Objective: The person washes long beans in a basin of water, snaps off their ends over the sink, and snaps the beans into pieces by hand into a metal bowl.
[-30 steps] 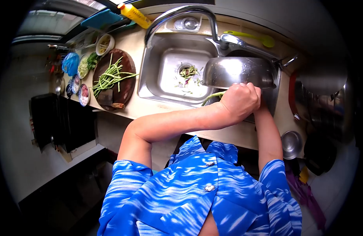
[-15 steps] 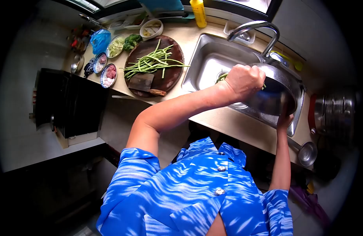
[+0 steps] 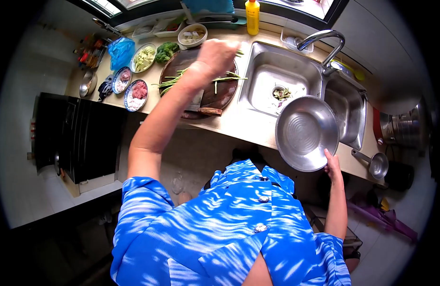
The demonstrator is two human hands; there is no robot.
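My left hand (image 3: 218,58) is closed above the round cutting board (image 3: 228,98), and short green ends poke out beside its fingers. Long green beans (image 3: 170,82) lie on the board, partly hidden by my hand and forearm. A cleaver (image 3: 210,111) with a wooden handle rests at the board's near edge. My right hand (image 3: 332,165) grips the rim of a metal basin (image 3: 306,131), which is tilted toward me at the sink's front edge. No beans show inside the basin.
The double sink (image 3: 258,66) has green scraps (image 3: 281,93) around its drain, under the faucet (image 3: 332,45). Left of the board stand plates of meat (image 3: 140,90), a plate of cut pale-green vegetable (image 3: 144,58) and broccoli (image 3: 167,51). A ladle (image 3: 378,165) lies at right.
My left hand has swung left from the basin to above the cutting board. The basin has come down and toward me from over the sink, its inside now facing up.
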